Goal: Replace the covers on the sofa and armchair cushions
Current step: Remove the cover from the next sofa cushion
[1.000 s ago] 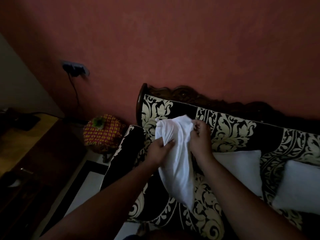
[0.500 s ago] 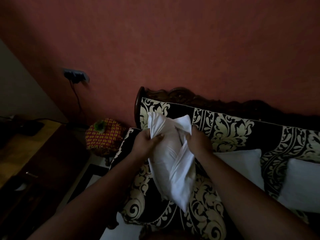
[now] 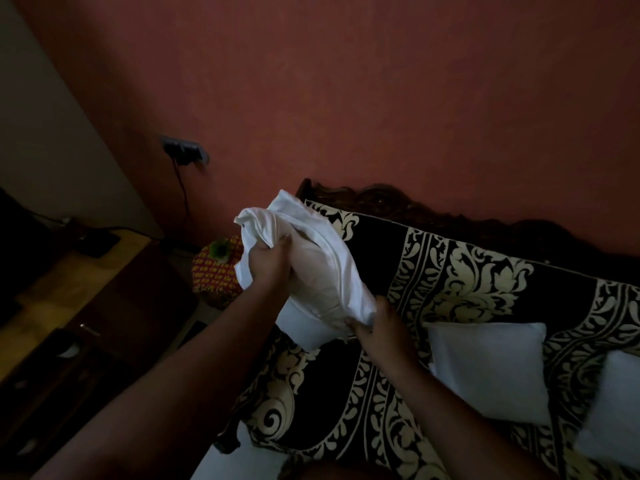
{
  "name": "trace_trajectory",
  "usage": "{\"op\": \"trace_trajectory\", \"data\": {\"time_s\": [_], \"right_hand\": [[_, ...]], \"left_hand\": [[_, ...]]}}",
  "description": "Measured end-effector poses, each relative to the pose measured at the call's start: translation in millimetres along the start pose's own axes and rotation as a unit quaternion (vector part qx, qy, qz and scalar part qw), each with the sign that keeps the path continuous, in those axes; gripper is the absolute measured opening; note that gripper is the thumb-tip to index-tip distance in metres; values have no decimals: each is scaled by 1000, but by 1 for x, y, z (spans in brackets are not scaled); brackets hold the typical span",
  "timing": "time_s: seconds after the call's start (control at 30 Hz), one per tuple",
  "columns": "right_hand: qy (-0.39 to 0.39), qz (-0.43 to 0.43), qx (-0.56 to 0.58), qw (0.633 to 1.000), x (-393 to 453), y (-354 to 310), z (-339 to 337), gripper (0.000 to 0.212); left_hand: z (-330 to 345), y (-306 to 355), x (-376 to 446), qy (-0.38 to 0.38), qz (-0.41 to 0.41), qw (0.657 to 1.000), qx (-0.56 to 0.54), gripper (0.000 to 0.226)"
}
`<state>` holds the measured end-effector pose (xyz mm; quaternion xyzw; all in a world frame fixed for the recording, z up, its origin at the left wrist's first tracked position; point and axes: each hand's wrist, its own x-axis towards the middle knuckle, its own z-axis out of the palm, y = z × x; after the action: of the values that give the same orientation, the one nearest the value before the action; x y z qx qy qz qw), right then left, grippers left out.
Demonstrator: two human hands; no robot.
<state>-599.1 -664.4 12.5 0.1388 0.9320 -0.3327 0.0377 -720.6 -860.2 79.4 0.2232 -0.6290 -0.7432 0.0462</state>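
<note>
I hold a white cushion [image 3: 313, 271] partly inside a loose white cover above the sofa's left end. My left hand [image 3: 268, 268] grips the bunched cover near the cushion's upper end. My right hand [image 3: 379, 327] grips the cover's lower edge at the cushion's lower right corner. The cushion is tilted, its top toward the upper left. Two more white cushions [image 3: 491, 368] [image 3: 613, 410] lie on the sofa seat to the right. The sofa [image 3: 467, 282] has a black and cream floral cover and a dark carved wooden back.
A red wall stands behind the sofa, with a socket and hanging cable [image 3: 183, 152] at the left. A red patterned stool [image 3: 216, 268] sits beside the sofa's left arm. A dark wooden cabinet [image 3: 86, 306] fills the left side.
The cushion has tilted and swung to the left. My right hand slid from the cushion's top down to its lower corner. My left hand stays gripping the cover's upper part.
</note>
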Motion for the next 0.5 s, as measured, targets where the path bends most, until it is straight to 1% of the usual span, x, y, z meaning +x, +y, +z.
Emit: {"op": "trace_trajectory", "data": {"time_s": [0.03,0.07,0.13,0.17,0.2,0.23,0.27,0.3,0.37,0.4,0.43,0.47,0.5], "right_hand": [[1,-5,0,1000,4,2,-1,67],[9,-19,-2,1000,8,4,-2,56],[63,-66,-2,996,10,1,-10,36],[96,-92,7,991,11,-3,-15,28],[120,-117,23,986,12,-7,-21,26],[137,-140,38,980,14,-14,-26,29],[151,-161,47,974,18,-21,-31,33],[160,-179,46,970,22,-29,-35,35],[164,-209,21,964,28,-43,-39,34],[164,-223,4,961,30,-46,-41,34],[165,-236,-12,958,31,-49,-44,33],[162,-248,-24,955,33,-47,-47,32],[157,-259,-33,952,34,-44,-52,32]], "left_hand": [[1,3,-3,4,5,1000,2,39],[2,5,-5,7,13,1000,8,38],[1,9,-11,14,50,998,28,19],[-2,11,-14,27,107,992,59,14],[-8,10,-14,37,185,975,117,18],[-15,10,-16,36,264,945,188,20],[-21,5,-15,24,335,907,254,20],[-27,-1,-17,-9,386,867,315,25],[-32,-19,-24,-113,434,783,431,43],[-30,-30,-26,-152,447,736,486,52],[-27,-39,-28,-175,452,701,523,60],[-23,-47,-28,-186,449,689,538,64],[-20,-51,-28,-192,438,695,537,67]]}}
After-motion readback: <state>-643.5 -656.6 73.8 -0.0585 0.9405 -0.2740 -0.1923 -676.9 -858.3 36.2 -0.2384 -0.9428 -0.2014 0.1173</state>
